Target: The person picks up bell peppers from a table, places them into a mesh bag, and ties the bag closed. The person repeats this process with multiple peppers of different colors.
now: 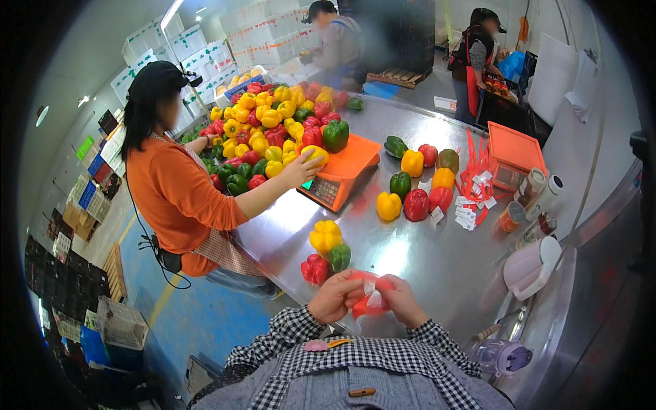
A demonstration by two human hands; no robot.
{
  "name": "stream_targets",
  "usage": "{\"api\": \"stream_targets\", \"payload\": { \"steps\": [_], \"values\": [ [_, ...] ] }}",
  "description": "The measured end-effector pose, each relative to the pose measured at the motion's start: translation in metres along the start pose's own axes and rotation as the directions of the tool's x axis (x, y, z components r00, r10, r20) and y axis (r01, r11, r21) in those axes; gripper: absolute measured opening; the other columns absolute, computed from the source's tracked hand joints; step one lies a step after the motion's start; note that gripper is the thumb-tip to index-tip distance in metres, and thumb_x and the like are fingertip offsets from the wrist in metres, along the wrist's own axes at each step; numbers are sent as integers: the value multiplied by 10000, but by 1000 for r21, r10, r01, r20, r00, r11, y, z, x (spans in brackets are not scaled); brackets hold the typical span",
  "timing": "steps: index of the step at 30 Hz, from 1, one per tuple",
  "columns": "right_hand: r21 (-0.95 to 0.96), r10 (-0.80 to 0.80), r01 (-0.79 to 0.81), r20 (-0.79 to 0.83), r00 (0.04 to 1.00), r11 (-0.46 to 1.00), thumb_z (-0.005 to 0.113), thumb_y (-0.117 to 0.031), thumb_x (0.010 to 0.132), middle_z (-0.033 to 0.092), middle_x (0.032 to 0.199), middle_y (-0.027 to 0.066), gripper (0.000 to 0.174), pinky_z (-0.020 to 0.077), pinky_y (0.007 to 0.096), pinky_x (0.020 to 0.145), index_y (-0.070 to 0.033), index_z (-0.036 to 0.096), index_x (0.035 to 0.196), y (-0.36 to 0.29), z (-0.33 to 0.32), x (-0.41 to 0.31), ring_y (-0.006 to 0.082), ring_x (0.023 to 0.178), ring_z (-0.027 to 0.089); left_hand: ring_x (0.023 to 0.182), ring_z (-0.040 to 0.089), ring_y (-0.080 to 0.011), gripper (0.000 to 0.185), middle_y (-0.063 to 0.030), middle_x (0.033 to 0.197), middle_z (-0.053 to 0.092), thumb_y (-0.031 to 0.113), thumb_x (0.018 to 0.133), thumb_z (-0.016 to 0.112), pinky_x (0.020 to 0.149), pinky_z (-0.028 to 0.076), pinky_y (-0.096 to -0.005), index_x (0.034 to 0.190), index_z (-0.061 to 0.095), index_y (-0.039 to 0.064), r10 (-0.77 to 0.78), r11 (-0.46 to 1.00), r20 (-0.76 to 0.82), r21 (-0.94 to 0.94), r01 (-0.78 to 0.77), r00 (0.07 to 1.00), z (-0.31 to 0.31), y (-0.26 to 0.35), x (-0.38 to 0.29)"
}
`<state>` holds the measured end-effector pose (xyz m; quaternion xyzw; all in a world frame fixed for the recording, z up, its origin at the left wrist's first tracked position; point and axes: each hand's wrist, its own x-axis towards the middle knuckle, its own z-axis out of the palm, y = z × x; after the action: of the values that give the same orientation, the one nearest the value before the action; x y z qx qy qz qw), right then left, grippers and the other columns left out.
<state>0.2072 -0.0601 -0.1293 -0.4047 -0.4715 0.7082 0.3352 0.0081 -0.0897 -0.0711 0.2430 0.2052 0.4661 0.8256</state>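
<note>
My left hand (333, 298) and my right hand (401, 300) pinch a red mesh bag (370, 294) with a white tag between them, close to my chest at the steel table's near edge. Just beyond my left hand lie a yellow bell pepper (325, 236), a green pepper (340, 258) and a red pepper (314, 269), grouped together. Farther right are several more peppers, among them a red bell pepper (416, 205) and a yellow one (389, 206). A bundle of red mesh bags with white tags (474, 192) lies beside them.
A co-worker in an orange top (179, 184) stands at the left, one hand on a yellow pepper by an orange scale (348, 164) and a large pepper heap (266, 123). Along the right stand a second scale (515, 151), jars, a pitcher (530, 266) and a clear bottle (502, 356).
</note>
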Motion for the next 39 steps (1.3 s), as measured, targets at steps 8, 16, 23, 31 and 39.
{"api": "stream_targets", "payload": {
  "steps": [8,16,23,31,39],
  "values": [
    [748,52,-145,146,988,647,470,-57,977,472,697,-49,124,380,223,474,-98,587,971,-8,-11,10,68,529,419,669,524,-16,147,66,846,608,157,948,637,588,414,-167,1072,646,81,-247,711,-430,529,464,869,-8,-9,-3],
    [-7,-172,176,189,967,984,596,-119,928,611,804,-5,181,402,217,521,-47,629,1091,-8,-7,-2,67,625,528,721,610,-117,149,-41,841,639,87,972,511,660,508,-228,1062,605,14,100,918,-347,393,48,932,-9,9,7],
    [346,17,-7,-26,1000,938,508,-59,964,603,825,20,83,489,253,687,-39,584,990,-4,-8,22,126,726,580,781,642,-100,294,-51,986,673,177,973,608,682,528,-229,1194,600,-17,-28,923,-378,346,169,925,-13,-10,-2],
    [679,147,-283,252,957,677,458,-58,990,445,721,-33,48,356,209,525,-72,504,988,-12,15,22,67,587,396,697,544,-33,150,30,875,614,149,970,602,590,443,-187,1089,599,58,6,874,-515,419,246,857,-43,-30,-17],
    [212,332,-378,223,916,901,486,-158,1014,417,671,-59,138,287,219,460,-73,560,1093,11,70,52,48,505,326,578,496,-57,49,13,769,587,105,963,543,498,388,-205,981,584,84,401,841,-632,541,7,664,-92,17,-18]
  ]
}}
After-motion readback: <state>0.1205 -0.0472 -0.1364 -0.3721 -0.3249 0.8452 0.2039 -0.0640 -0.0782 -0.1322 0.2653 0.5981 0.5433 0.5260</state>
